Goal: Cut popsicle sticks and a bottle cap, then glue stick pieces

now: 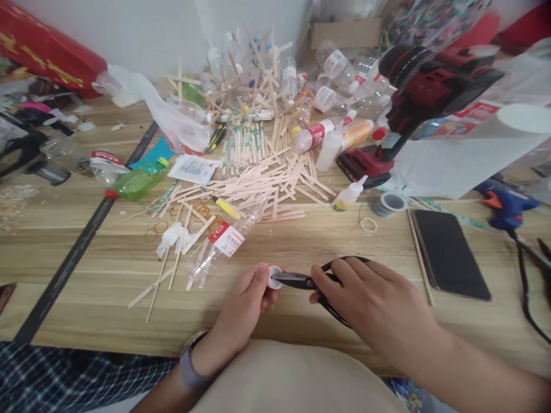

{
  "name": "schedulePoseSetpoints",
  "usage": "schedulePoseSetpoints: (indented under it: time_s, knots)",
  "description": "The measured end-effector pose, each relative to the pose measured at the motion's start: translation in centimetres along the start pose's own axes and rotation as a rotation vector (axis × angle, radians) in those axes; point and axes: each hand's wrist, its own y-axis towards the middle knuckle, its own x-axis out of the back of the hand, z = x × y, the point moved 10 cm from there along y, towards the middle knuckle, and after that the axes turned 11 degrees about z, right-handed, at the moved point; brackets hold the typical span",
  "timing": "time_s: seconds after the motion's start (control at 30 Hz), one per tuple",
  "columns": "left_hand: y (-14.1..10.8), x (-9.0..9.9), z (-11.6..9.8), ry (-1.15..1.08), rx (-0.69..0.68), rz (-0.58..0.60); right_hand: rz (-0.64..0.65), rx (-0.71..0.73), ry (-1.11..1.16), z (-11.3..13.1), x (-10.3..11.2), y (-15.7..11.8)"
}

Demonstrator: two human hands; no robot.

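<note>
Your left hand (249, 292) is closed in a narrow pinch on a small white bottle cap (275, 284), with thumb and fingers around its edge. Your right hand (374, 295) holds black-handled scissors (297, 280), its fingers wrapped about the handle loops. The cap lies directly to the left of your right hand, and the open side of it seems to be turned toward this hand. The important relation is this one: the long axis of the scissors goes almost straight crosswise, from your right hand to your left, and the point reaches inside the cap. I cannot tell how firmly the point presses there. The left fingertips are very near to this point. Both hands are above the surface (370, 244). Just beyond the left hand lies a clear plastic water bottle (226, 238); to the right of the right hand, and farther from you, lies a smartphone (451, 252).
</note>
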Motion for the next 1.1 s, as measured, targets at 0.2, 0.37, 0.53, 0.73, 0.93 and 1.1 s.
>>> schedulePoseSetpoints:
  time_s: [0.2, 0.37, 0.53, 0.73, 0.93, 1.1]
  knots:
    - [0.01, 0.19, 0.31, -0.028, 0.048, -0.028, -0.001, 0.003, -0.004, 0.25, 0.09, 0.26]
    - [-0.02, 0.07, 0.24, -0.029, 0.048, -0.026, 0.003, -0.010, -0.015, 0.20, 0.09, 0.42]
    - [0.09, -0.17, 0.21, -0.039, 0.035, 0.001, 0.014, 0.005, 0.000, 0.23, -0.01, 0.59]
    - [0.22, -0.06, 0.61, -0.055, 0.049, 0.004, 0.034, 0.029, 0.020, 0.38, -0.32, 0.60]
    - [0.21, -0.10, 0.49, -0.048, 0.054, 0.012, 0.022, 0.032, 0.031, 0.38, -0.19, 0.53]
    - [0.02, -0.19, 0.48, -0.005, 0.085, 0.009, 0.024, 0.035, 0.033, 0.47, -0.15, 0.43]
